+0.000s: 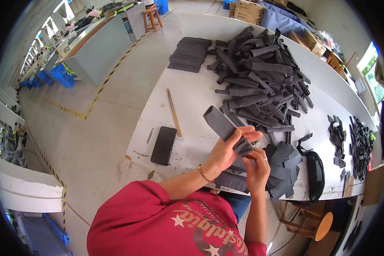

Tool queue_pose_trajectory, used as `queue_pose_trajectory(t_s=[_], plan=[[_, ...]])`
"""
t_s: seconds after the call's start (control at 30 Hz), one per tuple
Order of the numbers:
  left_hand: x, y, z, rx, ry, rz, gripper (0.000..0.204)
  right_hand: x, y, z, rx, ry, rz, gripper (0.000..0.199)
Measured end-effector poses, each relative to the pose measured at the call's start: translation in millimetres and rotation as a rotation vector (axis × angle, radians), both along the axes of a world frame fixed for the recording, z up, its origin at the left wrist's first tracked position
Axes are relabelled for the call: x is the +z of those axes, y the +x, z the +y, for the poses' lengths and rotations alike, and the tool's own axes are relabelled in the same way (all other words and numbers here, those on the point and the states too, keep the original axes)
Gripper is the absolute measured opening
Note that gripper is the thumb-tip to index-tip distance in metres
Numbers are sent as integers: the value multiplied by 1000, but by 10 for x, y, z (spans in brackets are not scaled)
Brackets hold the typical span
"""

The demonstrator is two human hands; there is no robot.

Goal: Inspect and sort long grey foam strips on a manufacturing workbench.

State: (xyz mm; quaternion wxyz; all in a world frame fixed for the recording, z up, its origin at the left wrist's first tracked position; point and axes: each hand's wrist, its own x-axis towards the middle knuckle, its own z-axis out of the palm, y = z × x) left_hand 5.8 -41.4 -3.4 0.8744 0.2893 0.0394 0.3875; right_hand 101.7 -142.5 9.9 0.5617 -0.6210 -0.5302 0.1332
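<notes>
A dark grey fabric sleeve [219, 120] is held up over the near part of the white table [155, 104]. My left hand [226, 149] grips it around its middle, the thumb lying along the cloth. At its lower end, my right hand [257, 166] pinches the bunched fabric between thumb and fingers. Behind my hands lies a big loose heap of similar dark sleeves [264, 79]. Flat dark grey pieces [284, 168] are fanned out to the right of my right hand. Below my hands, a dark folded strip [231, 181] rests at the table edge, partly covered by my wrists.
A neat stack of dark sleeves [189, 54] sits at the far left. Nearer are a wooden stick [173, 112] and a black phone-like slab [164, 146]. A black mesh-like oval object [315, 177] and black straps [338, 138] lie right. A stool [323, 226] stands below.
</notes>
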Motion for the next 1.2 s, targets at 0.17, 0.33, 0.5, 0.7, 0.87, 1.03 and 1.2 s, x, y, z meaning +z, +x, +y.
queue_pose_trajectory(t_s=[0.17,0.33,0.5,0.7,0.87,1.03,1.2], plan=[[45,56,21,60,36,-9,45,-155,-167,100,-28,182,560,12],[94,-18,134,48,13,-142,42,15,-27,-53,-139,161,793,16],[65,-10,74,33,216,-69,46,8,-85,-3,-262,-7,409,12],[-190,-349,316,200,-50,115,23,54,-54,-77,-226,232,30,17],[-187,-398,296,162,-29,41,15,-10,9,-116,-77,211,450,13],[-156,-366,256,184,25,46,15,-90,91,-139,30,237,740,9],[-158,-313,256,225,-4,126,14,-210,172,-163,48,142,1007,17]])
